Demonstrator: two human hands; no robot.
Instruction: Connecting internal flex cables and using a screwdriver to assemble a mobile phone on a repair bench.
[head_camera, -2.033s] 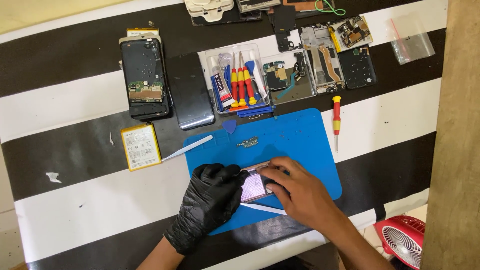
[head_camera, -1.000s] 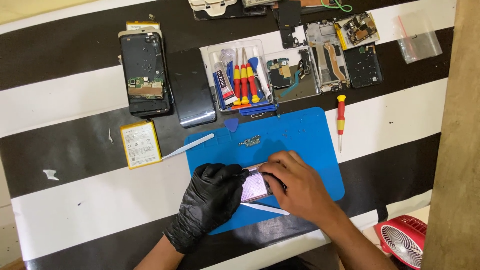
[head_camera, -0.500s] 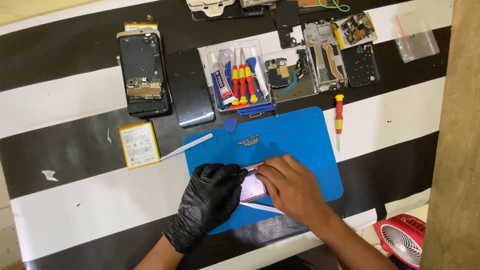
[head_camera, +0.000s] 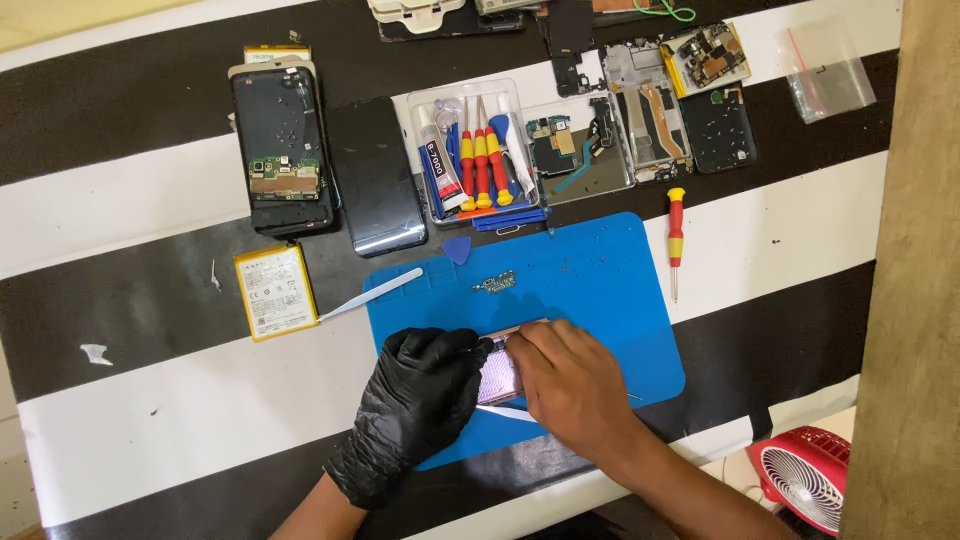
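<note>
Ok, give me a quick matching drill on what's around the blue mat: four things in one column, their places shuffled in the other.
Things:
1. yellow battery
2. red-and-yellow screwdriver
3. red fan
4. pinkish phone part

Places:
A. bottom right corner of the view
B. on the blue mat, between the gloved left hand and the bare right hand
C. left of the mat
D. just off the mat's upper right corner

Pairs: 1-C, 2-D, 3-A, 4-B
</note>
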